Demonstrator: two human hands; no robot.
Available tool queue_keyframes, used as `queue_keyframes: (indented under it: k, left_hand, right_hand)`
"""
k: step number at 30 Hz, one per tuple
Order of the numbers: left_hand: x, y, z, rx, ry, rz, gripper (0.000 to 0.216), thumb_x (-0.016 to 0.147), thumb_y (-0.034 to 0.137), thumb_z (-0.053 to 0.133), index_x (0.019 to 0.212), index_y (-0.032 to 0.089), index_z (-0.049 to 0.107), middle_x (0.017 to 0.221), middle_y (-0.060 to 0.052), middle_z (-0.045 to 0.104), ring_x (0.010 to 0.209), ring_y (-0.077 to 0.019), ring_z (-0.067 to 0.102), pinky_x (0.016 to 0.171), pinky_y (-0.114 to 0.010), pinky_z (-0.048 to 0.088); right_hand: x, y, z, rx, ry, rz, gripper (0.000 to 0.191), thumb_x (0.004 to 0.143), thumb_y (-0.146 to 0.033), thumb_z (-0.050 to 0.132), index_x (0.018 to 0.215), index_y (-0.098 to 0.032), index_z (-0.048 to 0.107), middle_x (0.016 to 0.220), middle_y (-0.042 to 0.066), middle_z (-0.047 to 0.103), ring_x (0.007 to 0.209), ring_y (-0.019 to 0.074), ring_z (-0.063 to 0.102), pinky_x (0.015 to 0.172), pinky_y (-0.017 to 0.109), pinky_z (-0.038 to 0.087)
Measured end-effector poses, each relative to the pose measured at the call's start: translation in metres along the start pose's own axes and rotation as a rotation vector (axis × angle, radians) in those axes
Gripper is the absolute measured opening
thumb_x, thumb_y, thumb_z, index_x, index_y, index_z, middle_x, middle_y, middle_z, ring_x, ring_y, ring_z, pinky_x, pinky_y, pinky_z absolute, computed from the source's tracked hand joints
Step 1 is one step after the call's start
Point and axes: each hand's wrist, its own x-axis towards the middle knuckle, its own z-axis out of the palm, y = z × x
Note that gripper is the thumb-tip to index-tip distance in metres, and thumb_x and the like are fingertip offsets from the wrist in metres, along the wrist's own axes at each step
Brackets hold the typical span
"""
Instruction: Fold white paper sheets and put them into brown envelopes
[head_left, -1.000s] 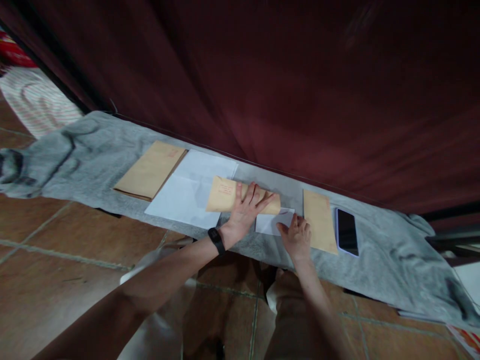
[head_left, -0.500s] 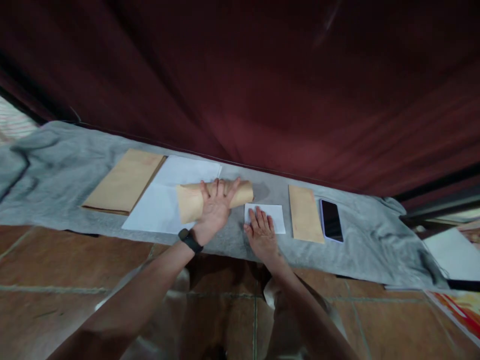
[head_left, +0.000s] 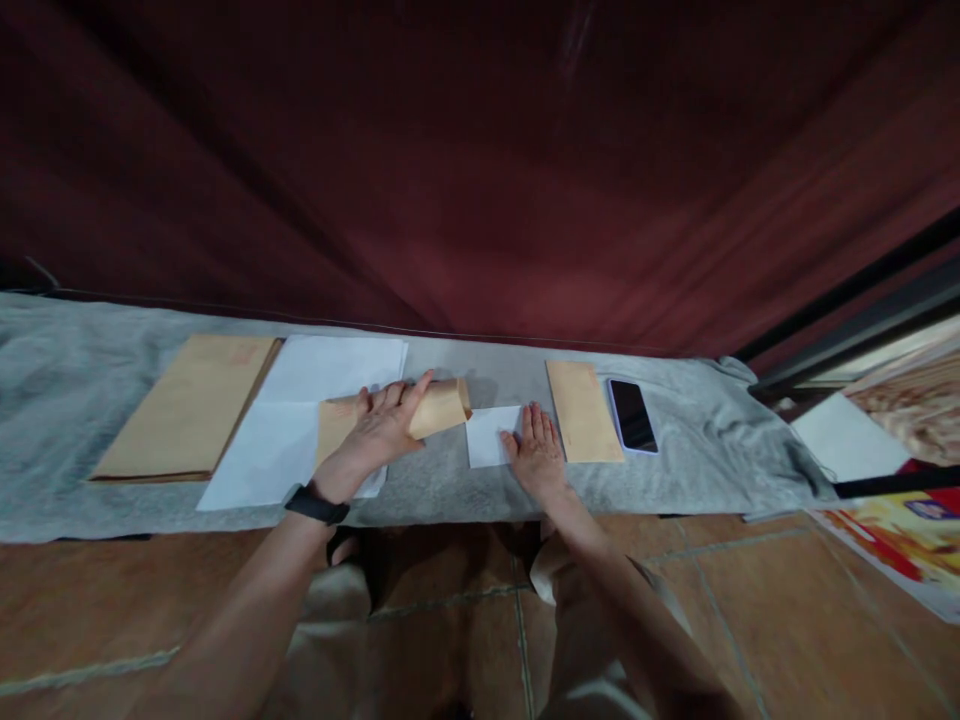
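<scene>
A curled tan kraft-paper envelope point(head_left: 441, 405) is laid along the middle of the tabletop point(head_left: 697, 440), which is draped in soft, rumpled grey cloth. Its left part is rested over the large white paper sheets point(head_left: 330, 365), marked by a straight crease, and its right end is rounded up like a tube; whether anything is held inside cannot be told. The left hand point(head_left: 379, 430), banded at the wrist in black, is placed across it with the fingers spread and unclenched. By the right hand point(head_left: 538, 455), opened flat, the right edge of a small rectangular white paper point(head_left: 489, 438) is covered; this paper is set just beside the envelope's rounded end. At the far left, a stack of flat tan envelopes point(head_left: 184, 410) is placed next to the sheets, its contents hidden. To the right, a single flat tan envelope point(head_left: 585, 412) is seen, smooth and oblong, with a black-screened, lilac-edged phone point(head_left: 634, 415) set close beside it.
</scene>
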Motion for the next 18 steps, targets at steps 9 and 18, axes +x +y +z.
queue_keyframes:
  k: [9,18]
  left_hand:
    - [-0.003,-0.013,0.004,-0.034,-0.029,0.123,0.115,0.070,0.026,0.072,0.162,0.030,0.002,0.152,-0.016,0.042,0.144,-0.0364,0.037,0.119,-0.069,0.009]
    - [-0.003,-0.012,0.000,-0.047,-0.081,0.135,0.115,0.069,0.027,0.070,0.162,0.030,0.003,0.157,-0.016,0.038,0.147,-0.0365,0.033,0.119,-0.067,0.013]
  right_hand:
    - [0.010,0.018,-0.027,0.020,-0.050,0.154,0.062,0.093,-0.042,0.063,0.142,-0.007,0.048,0.123,0.024,0.062,0.116,0.0347,0.059,0.097,0.043,0.047]
    - [0.017,0.020,-0.023,0.081,-0.034,0.220,0.037,0.085,-0.038,0.070,0.113,-0.018,0.057,0.108,0.015,0.063,0.105,0.0321,0.062,0.091,0.040,0.050]
